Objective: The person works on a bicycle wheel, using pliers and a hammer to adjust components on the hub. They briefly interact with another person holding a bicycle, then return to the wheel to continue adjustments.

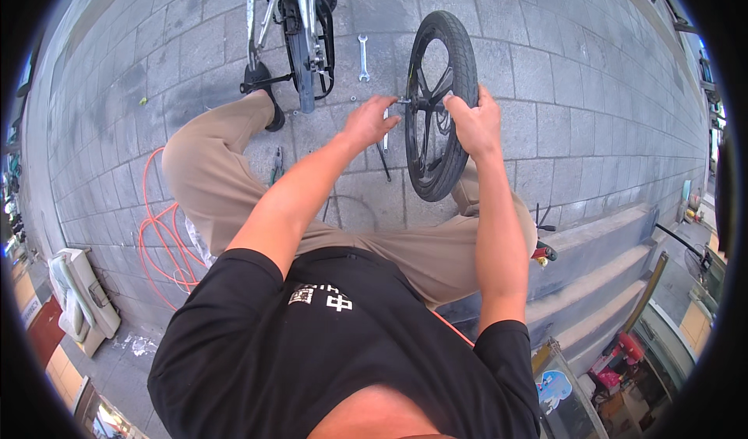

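Observation:
A small bicycle wheel with a black tyre and dark spokes stands upright in front of me, right of centre. My right hand grips it from its right side, with the thumb over the tyre toward the spokes. To the left of the wheel, my left hand has its fingertips closed at the end of the axle that sticks out of the hub. Any small part between those fingertips is too small to make out. Below the left hand, a silver tool and a thin dark rod lie on the paving.
A silver spanner lies beyond my left hand. At the far left stands part of a bicycle, close to my shoe. Pliers and a coiled orange hose are on the left. Stone steps rise at the right.

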The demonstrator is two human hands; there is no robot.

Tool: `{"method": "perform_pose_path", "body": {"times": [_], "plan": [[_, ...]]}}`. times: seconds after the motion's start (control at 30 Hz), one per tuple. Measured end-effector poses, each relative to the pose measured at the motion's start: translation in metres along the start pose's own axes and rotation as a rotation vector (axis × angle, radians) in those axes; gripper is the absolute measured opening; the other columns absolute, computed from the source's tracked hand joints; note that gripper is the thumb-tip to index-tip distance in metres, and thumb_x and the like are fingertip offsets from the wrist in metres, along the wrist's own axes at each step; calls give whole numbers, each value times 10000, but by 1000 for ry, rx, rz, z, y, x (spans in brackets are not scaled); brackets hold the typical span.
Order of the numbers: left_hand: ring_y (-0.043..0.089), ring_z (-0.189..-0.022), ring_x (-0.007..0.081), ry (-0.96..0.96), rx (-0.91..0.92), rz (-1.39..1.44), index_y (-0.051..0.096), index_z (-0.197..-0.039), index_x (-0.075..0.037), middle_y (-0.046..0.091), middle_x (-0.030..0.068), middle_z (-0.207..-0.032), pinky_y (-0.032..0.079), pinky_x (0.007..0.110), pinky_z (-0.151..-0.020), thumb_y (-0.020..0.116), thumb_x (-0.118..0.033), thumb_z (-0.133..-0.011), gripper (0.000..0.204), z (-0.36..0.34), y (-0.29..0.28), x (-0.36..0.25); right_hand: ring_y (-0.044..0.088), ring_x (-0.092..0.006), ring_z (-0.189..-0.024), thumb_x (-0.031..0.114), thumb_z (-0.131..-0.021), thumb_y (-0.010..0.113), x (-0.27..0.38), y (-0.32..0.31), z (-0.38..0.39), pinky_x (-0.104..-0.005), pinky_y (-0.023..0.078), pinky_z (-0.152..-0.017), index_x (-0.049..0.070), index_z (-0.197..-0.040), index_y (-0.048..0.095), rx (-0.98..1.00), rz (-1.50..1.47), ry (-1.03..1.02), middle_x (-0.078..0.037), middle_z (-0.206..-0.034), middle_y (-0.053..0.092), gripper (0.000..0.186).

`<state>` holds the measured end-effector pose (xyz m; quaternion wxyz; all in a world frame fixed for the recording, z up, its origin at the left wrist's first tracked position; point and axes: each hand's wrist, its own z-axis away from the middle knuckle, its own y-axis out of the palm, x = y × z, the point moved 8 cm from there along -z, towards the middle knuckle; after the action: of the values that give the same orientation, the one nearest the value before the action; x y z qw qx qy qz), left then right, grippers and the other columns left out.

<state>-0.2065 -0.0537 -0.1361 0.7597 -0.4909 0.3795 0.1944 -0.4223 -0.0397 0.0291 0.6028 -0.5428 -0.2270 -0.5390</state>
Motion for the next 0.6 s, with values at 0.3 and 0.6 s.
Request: {"method": "perform_pose_path", "body": {"times": [0.3,0.6], "plan": [[721,-918,307,177,112,17,761,-1273,-108,746,126,-1109,579,414,-838,760,-305,-993,342,-53,8,5,693,-224,-1117,247,-844,780,-7,0,-17,-339,529,-1023,-176,-1425,539,17,-32,71,-194,-1211,741,758],[728,-933,344,93,43,-68,781,-1175,-74,741,140,-1069,580,445,-837,741,-226,-944,278,-52,1,1,681,-158,-997,177,-871,776,-4,2,-21,-315,546,-942,-151,-1396,574,48,-162,135,-116,-1126,755,651]]}}
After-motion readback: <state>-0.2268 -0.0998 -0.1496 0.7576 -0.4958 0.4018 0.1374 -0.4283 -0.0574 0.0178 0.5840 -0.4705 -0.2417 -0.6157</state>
